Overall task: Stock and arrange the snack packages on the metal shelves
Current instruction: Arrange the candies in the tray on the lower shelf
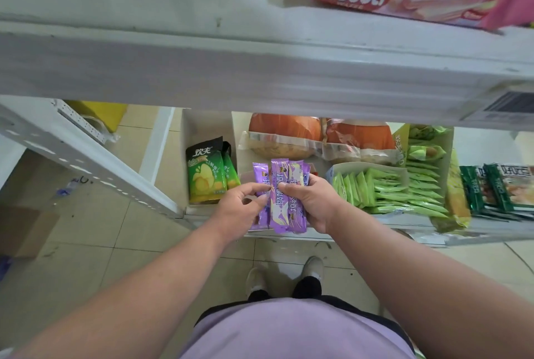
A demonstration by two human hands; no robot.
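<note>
1. Our right hand [310, 202] grips a bunch of slim purple foil snack packets [284, 199], right above the white metal lower shelf [419, 224].
2. Our left hand [239, 204] pinches one packet, just left of the open box of green sachets [384, 191] on that shelf.

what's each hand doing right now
Left hand: fingers pinch the leftmost of the purple snack packets.
Right hand: grips the bunch of purple snack packets.

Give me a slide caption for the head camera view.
Both hands, left and right, grip purple snack packets above the lower shelf.
</note>
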